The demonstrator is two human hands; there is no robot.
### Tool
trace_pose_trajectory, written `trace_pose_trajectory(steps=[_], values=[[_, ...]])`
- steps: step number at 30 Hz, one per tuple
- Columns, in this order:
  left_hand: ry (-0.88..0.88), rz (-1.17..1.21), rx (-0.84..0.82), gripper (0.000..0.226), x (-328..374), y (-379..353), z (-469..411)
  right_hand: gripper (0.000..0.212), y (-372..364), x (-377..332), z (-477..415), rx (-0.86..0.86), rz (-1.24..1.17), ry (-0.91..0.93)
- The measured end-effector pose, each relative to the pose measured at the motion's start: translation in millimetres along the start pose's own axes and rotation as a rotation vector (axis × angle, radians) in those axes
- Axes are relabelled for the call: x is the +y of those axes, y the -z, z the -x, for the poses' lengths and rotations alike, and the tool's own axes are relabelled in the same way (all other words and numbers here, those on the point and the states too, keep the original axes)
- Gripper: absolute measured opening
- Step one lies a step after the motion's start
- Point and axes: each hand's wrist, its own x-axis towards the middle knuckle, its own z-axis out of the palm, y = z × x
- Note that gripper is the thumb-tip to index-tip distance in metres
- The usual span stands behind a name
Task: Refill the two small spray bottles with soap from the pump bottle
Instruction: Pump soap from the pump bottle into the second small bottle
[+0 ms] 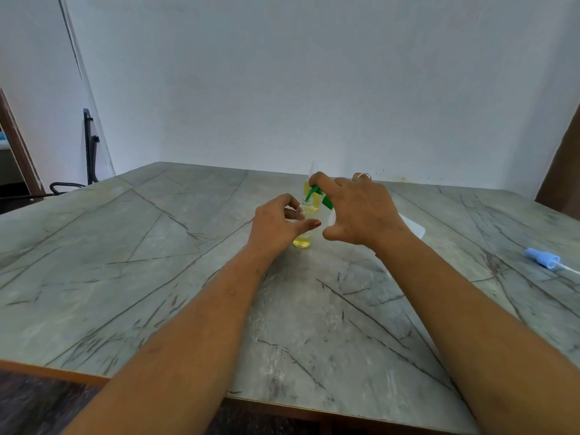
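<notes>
Two bare forearms reach in from the near edge of a grey, marble-patterned table (157, 262), meeting near its middle.

The left hand (277, 226) grasps a small clear bottle (302, 240) that stands upright on the table. Its fingers and thumb are curled round the upper part of the bottle, and the thumbnail is painted red. The bottle has no top on, and yellow liquid shows in the part below the hand.

Just right of this small bottle, the right hand (361, 211) grips a white pump bottle (413, 229) from above, holding it tilted. Most of the white body is hidden under the palm, with one end sticking out to the right of the wrist. The forefinger rests on the green pump head (315, 192), whose spout points down at the small bottle's open mouth. A ring (361, 176) shows on one raised finger.

Directly behind the small bottle stands a second small bottle (313, 171), also holding yellow liquid and fitted with a clear cap. It is partly hidden by the right hand's fingers.

Well to the right of the small bottle, a blue spray top (542, 258) with a thin white tube lies on its side on the table.

Far to the left of the small bottle, beyond the table's edge, part of a dark chair (89, 146) stands against a plain pale wall (314, 73).
</notes>
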Motion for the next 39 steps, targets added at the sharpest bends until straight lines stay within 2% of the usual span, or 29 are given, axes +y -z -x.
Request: trace_pose_trajectory(steps=[5,13,21,29,39], values=[[-0.019,0.008,-0.008,0.038,0.5,0.5,1.1,0.073,0.1,0.0,-0.1,0.002,0.011,-0.005],[0.007,0.041,0.007,0.038,-2.1,1.1,-0.8,0.085,-0.3,-4.0,1.6,-0.008,0.055,0.022],[-0.024,0.027,-0.007,0.036,-1.3,0.7,-0.5,0.073,-0.8,-1.1,-1.1,0.019,0.008,0.009],[-0.026,0.046,0.01,0.036,-5.8,-0.1,-3.5,0.083,-1.1,-0.4,0.3,-0.014,0.037,0.029],[-0.041,0.069,-0.011,0.035,-5.3,2.5,-0.3,0.07,2.8,-2.7,-3.4,-0.017,0.005,-0.002]])
